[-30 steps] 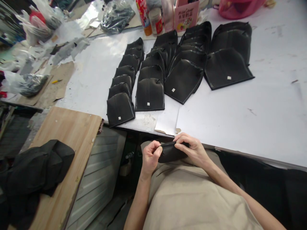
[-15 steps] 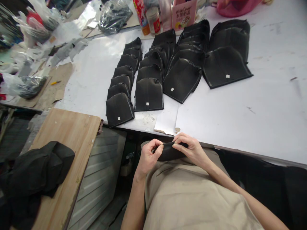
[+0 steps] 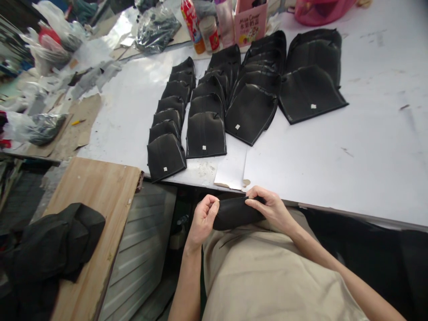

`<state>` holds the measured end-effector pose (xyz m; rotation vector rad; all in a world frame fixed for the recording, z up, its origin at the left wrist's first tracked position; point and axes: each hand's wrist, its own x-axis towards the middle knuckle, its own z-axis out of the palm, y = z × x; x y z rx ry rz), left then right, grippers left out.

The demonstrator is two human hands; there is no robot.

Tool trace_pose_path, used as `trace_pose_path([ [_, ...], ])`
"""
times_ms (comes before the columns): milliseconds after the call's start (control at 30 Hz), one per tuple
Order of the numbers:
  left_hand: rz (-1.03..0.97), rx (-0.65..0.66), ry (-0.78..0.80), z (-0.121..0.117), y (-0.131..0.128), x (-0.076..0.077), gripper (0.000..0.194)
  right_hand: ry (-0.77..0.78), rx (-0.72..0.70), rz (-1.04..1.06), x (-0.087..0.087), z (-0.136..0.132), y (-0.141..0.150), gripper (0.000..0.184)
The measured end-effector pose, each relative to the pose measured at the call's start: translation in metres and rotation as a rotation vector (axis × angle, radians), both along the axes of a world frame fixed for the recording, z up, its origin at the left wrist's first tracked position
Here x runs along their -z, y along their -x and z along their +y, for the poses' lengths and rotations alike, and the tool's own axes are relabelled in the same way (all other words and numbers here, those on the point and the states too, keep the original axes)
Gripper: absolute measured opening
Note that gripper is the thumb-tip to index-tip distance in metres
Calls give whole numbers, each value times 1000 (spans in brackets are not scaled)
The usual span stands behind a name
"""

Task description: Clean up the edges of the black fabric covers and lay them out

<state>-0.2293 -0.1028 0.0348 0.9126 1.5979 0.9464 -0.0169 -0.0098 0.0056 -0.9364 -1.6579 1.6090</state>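
Note:
Between my hands a black fabric piece is stretched, just below the table's front edge and above my lap. My left hand is closed, pinching its left end between thumb and fingers. Its upper edge near the right end is pinched by my right hand, also closed. On the table beyond lie several overlapping rows of flat black pieces of similar material, the front ones each bearing a small white sticker. Whether the piece in my hands carries a sticker I cannot tell.
The white-topped table spans the front. At its back stand a red bottle, a jar, a pink box and a pink basin. Left, black cloth lies on a wooden board; plastic bags sit behind.
My hands have moved slightly apart, and the black fabric piece is now more spread out, with more of its surface showing. The view has shifted a little.

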Motion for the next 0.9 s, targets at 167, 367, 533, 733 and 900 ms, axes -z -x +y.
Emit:
trace_pose_path([
  [167, 117, 101, -15, 4, 6, -9, 23, -4, -9, 5, 0, -1, 2, 18],
  [367, 415, 296, -109, 22, -1, -25, 19, -26, -38, 12, 1, -2, 8, 18],
  [533, 419, 384, -83, 39, -9, -19, 25, -51, -33, 26, 7, -2, 12, 21],
  [733, 126, 258, 41, 39, -3, -3, 31, -46, -43, 31, 11, 5, -2, 23],
  [900, 21, 172, 108, 35, 0, 0, 34, 12, -68, 14, 6, 6, -4, 19],
])
